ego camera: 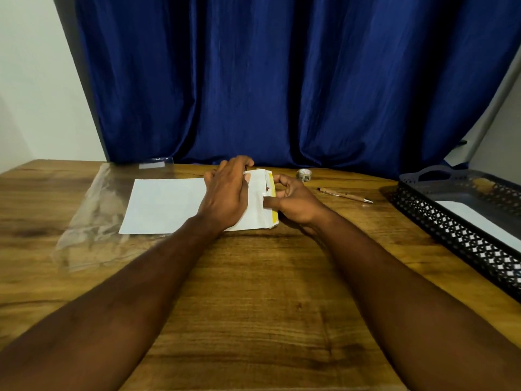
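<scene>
A white envelope (pixel 166 204) lies flat on the wooden table (pixel 253 292), its flap end to the right showing a yellow strip (pixel 274 215). My left hand (pixel 225 193) lies palm down across the envelope near the flap, pressing it. My right hand (pixel 293 201) is at the flap end, with thumb and fingers curled and pinching the flap's edge by the yellow strip.
A clear plastic sleeve (pixel 93 215) lies under and left of the envelope. A small tape roll (pixel 305 174) and a pen (pixel 345 195) sit to the right. A black perforated tray (pixel 451 227) holding white paper stands at the right edge. A blue curtain (pixel 282 80) hangs behind.
</scene>
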Motion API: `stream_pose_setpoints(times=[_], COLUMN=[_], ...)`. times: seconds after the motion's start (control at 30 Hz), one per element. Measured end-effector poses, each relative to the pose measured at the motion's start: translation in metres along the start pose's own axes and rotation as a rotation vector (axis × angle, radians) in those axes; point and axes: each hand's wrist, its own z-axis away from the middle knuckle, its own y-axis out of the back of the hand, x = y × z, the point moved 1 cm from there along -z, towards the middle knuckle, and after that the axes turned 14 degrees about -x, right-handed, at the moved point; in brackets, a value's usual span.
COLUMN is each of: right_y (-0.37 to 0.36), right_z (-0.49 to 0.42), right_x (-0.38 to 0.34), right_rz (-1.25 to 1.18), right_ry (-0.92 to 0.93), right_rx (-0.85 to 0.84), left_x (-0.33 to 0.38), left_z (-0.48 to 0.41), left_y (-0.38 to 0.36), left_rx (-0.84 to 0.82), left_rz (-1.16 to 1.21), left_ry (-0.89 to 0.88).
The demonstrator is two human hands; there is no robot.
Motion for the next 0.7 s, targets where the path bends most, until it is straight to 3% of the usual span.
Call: stream_pose_setpoints(times=[0.1, 0.33, 0.5, 0.6, 0.7], right_y=[0.003, 0.003, 0.02, 0.024, 0.026], right_z=[0.001, 0.0, -0.001, 0.0, -0.001], right_x=[0.001, 0.0, 0.009, 0.012, 0.011], right_rz=[-0.05, 0.03, 0.183, 0.236, 0.309], right_ry=[0.004, -0.042, -0.088, -0.097, -0.14], right_rx=[-0.012, 0.223, 0.353, 0.333, 0.3], left_x=[0.0, -0.002, -0.006, -0.007, -0.008], left_z=[0.0, 0.0, 0.008, 0.01, 0.006], left_y=[-0.002, -0.002, -0.009, -0.013, -0.014], left_rx=[-0.009, -0.033, -0.319, -0.495, -0.546], left_rz=[-0.001, -0.014, -0.086, -0.023, -0.034], left_ry=[-0.002, 0.004, -0.011, 0.051, 0.056])
